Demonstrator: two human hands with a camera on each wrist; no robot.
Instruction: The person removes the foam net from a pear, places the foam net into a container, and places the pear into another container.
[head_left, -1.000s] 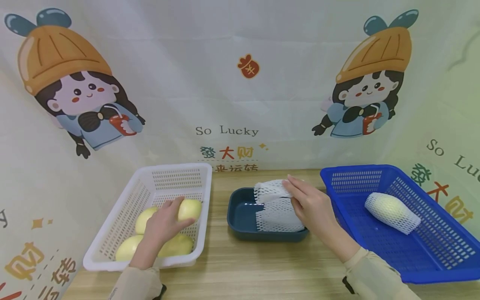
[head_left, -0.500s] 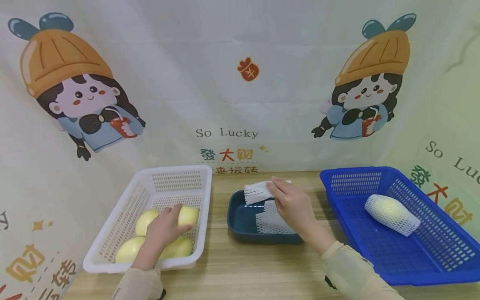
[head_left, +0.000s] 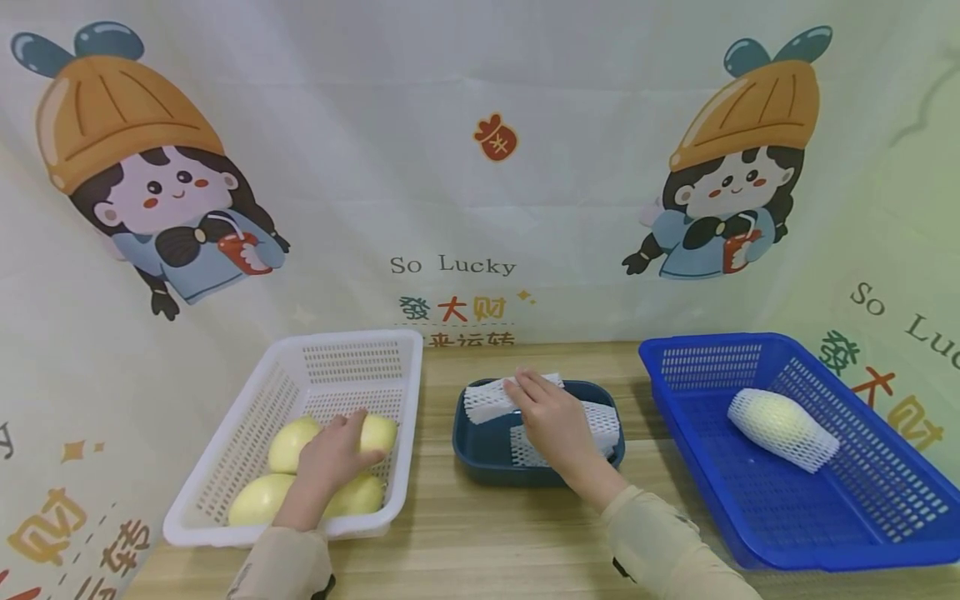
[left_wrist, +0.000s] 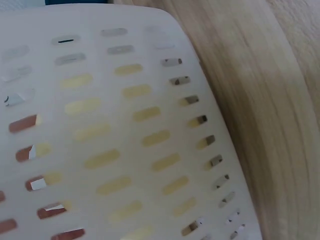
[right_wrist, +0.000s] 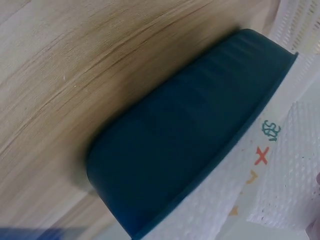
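Note:
My left hand [head_left: 327, 457] grips a smooth pale yellow fruit [head_left: 379, 433] inside the white slotted basket [head_left: 415, 392], thumb on its near side and fingers over its top. More fruits of that kind [head_left: 258, 500] lie around and under the hand. Over the dark teal tray [head_left: 491, 475], my right hand [head_left: 553, 423] pinches a white foam net sleeve [head_left: 486, 402] by its right part. A second foam net sleeve [head_left: 602, 421] lies in the tray, partly hidden behind that hand. In the right wrist view the pinched sleeve [right_wrist: 292, 170] shows beyond the tray's wall [right_wrist: 175, 130].
On the right stands a blue slotted basket [head_left: 720, 508] holding one fruit in a foam net [head_left: 783, 427]. Wooden tabletop [head_left: 480, 533] runs between and in front of the containers. A printed cloth [head_left: 585, 217] hangs behind the table.
My right hand has moved left with the pinched foam net sleeve, from the tray's right half to its left half. The left hand keeps nearly the same place on the fruit.

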